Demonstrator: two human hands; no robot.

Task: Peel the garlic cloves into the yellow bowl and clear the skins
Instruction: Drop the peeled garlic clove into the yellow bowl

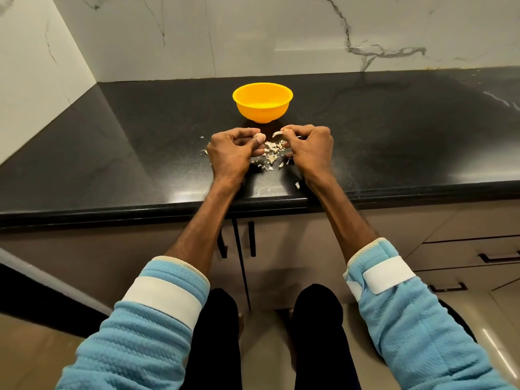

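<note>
Left hand (233, 149) pinches clove (259, 135) | right hand (309, 144) pinches garlic piece (277, 133), long axis left-right

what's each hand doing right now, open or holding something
Left hand: fingers curled, pinching a garlic clove.
Right hand: pinching a pale piece; whether it is skin or clove cannot be told.

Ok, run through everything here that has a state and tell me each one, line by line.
bowl: upright on the counter, beyond the hands; contents hard to tell
left hand: pinches a clove
right hand: pinches a pale piece, skin or clove unclear
skins: loose, scattered between the hands
cabinet doors: shut
</note>
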